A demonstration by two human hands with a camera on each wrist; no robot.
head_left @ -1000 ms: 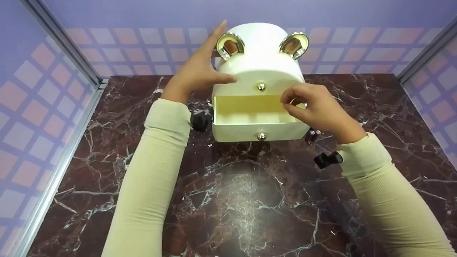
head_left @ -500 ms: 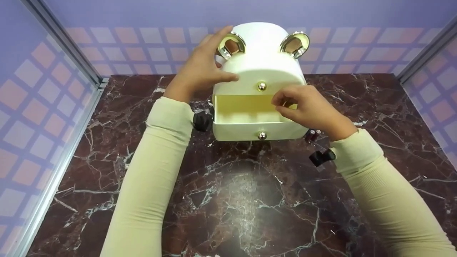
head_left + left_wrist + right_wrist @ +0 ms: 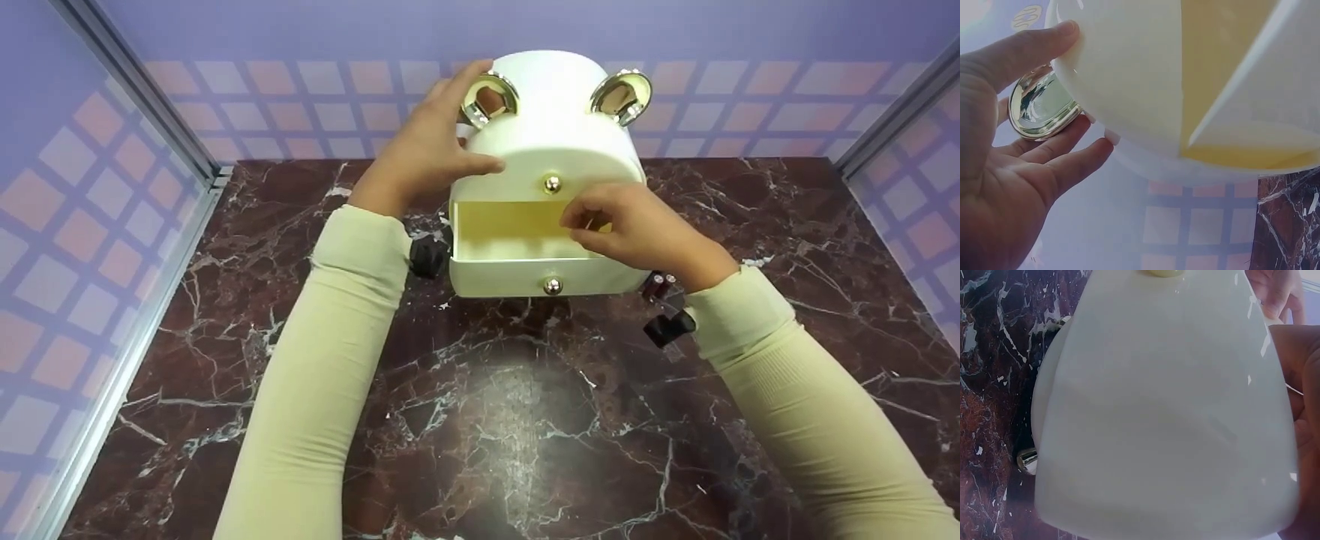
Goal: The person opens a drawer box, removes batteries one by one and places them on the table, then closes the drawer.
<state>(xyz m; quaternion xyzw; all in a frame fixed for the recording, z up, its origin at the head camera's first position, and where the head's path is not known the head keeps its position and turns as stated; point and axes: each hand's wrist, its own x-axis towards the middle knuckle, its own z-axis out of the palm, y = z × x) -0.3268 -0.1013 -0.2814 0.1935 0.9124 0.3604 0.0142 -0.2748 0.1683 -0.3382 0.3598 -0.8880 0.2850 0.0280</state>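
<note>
Firstly, one white cabinet, round-topped and gold-eared, stood upright toward the back of the worktop. Item: one lower drawer, drawn out frontward, its long axis laid left to right across the cabinet's front; a knob is fixed at the middle of its face. Item: one right hand, the nearer of the two to the drawer's opening, held over its right-hand part; the uncovered stretch is found to the left of this grip. Fingers are curled toward the thumb, tips close together; whether anything small is pinched between them cannot be told, the tips being partly masked. Item: one left hand, placed at the cabinet's upper left, thumb rested on the front, fingers spread well apart from it, the left ear straddled between. Item: small dark cylinders, silver-ended, set just beside the drawer's right front corner.
</note>
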